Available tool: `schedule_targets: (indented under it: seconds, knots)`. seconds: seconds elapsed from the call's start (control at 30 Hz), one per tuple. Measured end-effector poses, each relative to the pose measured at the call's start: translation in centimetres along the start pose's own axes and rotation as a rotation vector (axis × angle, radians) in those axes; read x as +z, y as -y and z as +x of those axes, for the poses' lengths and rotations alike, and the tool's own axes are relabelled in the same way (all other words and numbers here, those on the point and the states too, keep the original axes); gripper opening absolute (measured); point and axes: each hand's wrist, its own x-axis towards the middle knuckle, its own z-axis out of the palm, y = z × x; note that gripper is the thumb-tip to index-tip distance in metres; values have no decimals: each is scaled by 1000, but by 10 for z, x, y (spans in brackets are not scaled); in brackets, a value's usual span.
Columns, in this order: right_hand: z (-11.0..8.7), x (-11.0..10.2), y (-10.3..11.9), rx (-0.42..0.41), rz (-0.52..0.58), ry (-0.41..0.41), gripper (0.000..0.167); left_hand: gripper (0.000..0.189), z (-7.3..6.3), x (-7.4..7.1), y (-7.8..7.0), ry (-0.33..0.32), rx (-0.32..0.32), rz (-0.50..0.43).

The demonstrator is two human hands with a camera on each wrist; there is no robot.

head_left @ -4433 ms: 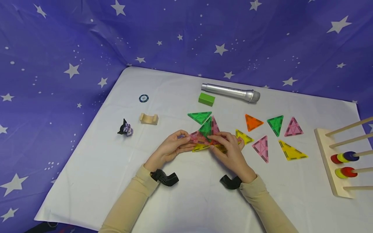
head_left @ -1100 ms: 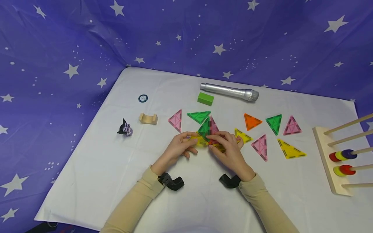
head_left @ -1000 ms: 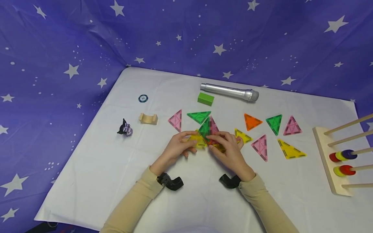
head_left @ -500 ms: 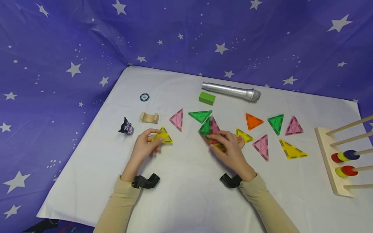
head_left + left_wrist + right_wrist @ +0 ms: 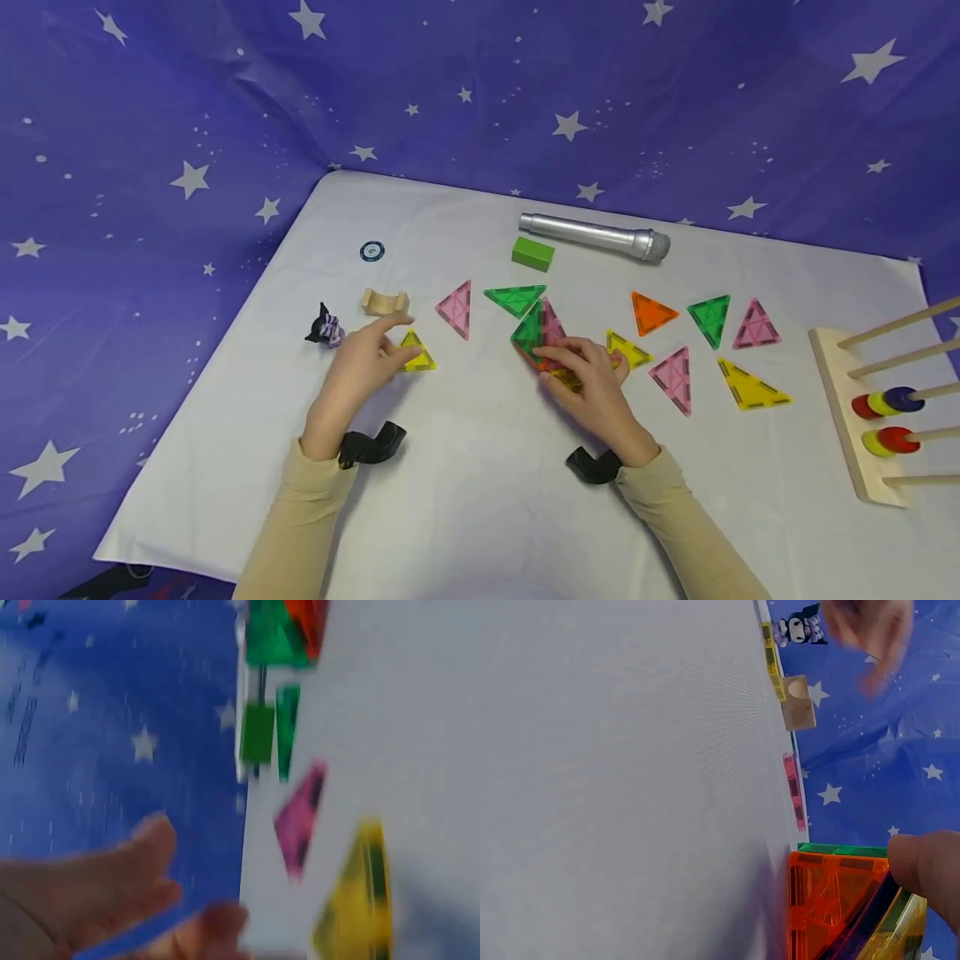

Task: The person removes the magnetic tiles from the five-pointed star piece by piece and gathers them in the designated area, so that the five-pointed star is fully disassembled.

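Observation:
In the head view my left hand (image 5: pixel 358 362), thumb and fingers apart, is just left of a yellow triangular magnetic tile (image 5: pixel 422 357) lying on the white table. The left wrist view shows a gap between the blurred fingers (image 5: pixel 157 840) and that yellow tile (image 5: pixel 360 900). At the middle of the table my right hand (image 5: pixel 596 387) holds a cluster of joined magnetic tiles (image 5: pixel 529 332), green, pink, orange and yellow. Its thumb presses on the cluster's edge beside an orange tile (image 5: pixel 832 892) in the right wrist view. The palm hides part of the cluster.
Pink (image 5: pixel 456 309), green (image 5: pixel 516 300) and orange (image 5: pixel 652 314) triangles lie around, with several more at right. Behind are a green block (image 5: pixel 532 254) and a silver microphone (image 5: pixel 592 237). A figurine (image 5: pixel 324 327), wooden cradle (image 5: pixel 384 302) and chip (image 5: pixel 372 251) sit left; a peg rack (image 5: pixel 855 425) right.
A pink triangle now lies left of the green one. The left hand took a yellow triangle from the cluster, carried it left and let it go. The right hand stays put.

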Motion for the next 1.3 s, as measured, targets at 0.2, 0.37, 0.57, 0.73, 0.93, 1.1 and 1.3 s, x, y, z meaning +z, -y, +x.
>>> schedule_targets:
  seconds: [0.2, 0.37, 0.57, 0.73, 0.93, 1.1, 1.3]
  knots:
    - [-1, -1, 1, -1, -4, -5, 31, 53, 42, 46, -24, 291, 250, -272]
    - [-5, -2, 2, -12, 9, -20, 31, 65, 63, 82, -30, 411, 258, -381]
    - [-9, 0, 2, -20, 77, -8, 31, 49, 69, 97, -24, 395, 299, -450]
    - [-12, 2, 1, 2, 158, -4, 33, 23, 68, 97, -19, 486, 264, -623]
    - [-18, 1, 4, 36, 216, -17, 38, 26, 68, 95, -13, 550, 183, -762]
    - [-22, -1, 10, 48, 256, -47, 38, 25, 66, 95, -12, 549, 218, -787]
    - [-18, -13, 35, 57, 273, -43, 34, 26, 66, 97, -11, 541, 259, -758]
